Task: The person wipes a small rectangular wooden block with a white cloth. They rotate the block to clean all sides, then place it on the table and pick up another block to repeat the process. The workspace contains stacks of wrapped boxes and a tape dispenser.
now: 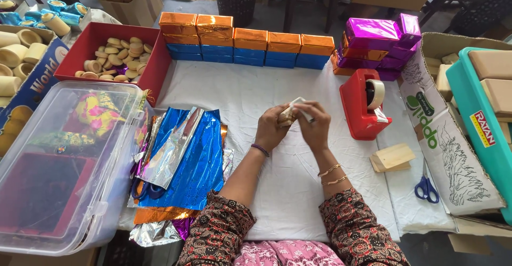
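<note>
Both hands are closed together on one small wooden block (288, 115), which sits above the white cloth (288, 191) just left of the red tape dispenser (362, 106). Left hand (271, 130) clamps the block from the left; right hand (314, 127) pinches it from the right, and a pale strip (tape or paper, too small to tell) runs over the top between the fingers.

Handling, as a judgement: the block looks light and rigid, with flat faces and square edges. It should be safe to grip firmly across two opposite faces. Any foil wrap over it would be thin and slippery and would crease easily, so hold by the edges.

Positions relative to the tape dispenser:
- Nearer and to the right: two bare wooden pieces (392, 156), then blue-handled scissors (426, 188).
- Nearer and far left: loose sheets of blue and silver foil (186, 159), with a clear plastic box (64, 164) beyond them.
- Behind and to the left: a row of orange-and-blue wrapped blocks (245, 45).
- Directly behind: a stack of purple wrapped blocks (376, 45).
- Far left and behind: a red tray of round wooden discs (114, 55).
</note>
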